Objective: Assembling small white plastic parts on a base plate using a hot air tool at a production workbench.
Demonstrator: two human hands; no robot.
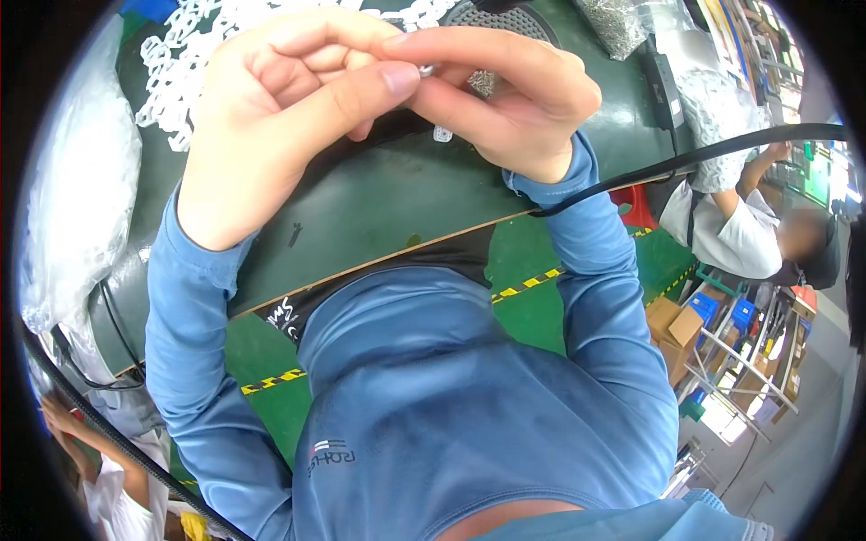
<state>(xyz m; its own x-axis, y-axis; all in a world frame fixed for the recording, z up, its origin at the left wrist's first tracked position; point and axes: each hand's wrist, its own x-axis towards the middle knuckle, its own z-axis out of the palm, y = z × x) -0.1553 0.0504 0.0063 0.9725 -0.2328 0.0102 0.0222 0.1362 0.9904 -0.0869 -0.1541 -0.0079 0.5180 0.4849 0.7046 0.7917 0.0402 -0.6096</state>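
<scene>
My left hand [280, 108] and my right hand [510, 95] meet fingertip to fingertip over the green tabletop [379, 207]. Pinched between thumbs and index fingers is a small whitish piece [427, 69], mostly covered by the fingers. Just under my right hand shows a small white plastic part [442, 133]; whether it is held or lies on the table, I cannot tell. Many white plastic parts [171, 81] are spread beyond and left of my left hand. Behind my right fingers, a little heap of small metal pieces [483, 83] is partly visible.
A clear plastic bag [81, 207] fills the left side. A bag of small metal pieces [613, 25] and a black box-shaped device [663, 90] are at the right. A black cable [686, 160] crosses by my right wrist. Co-workers [740, 225] sit on both sides.
</scene>
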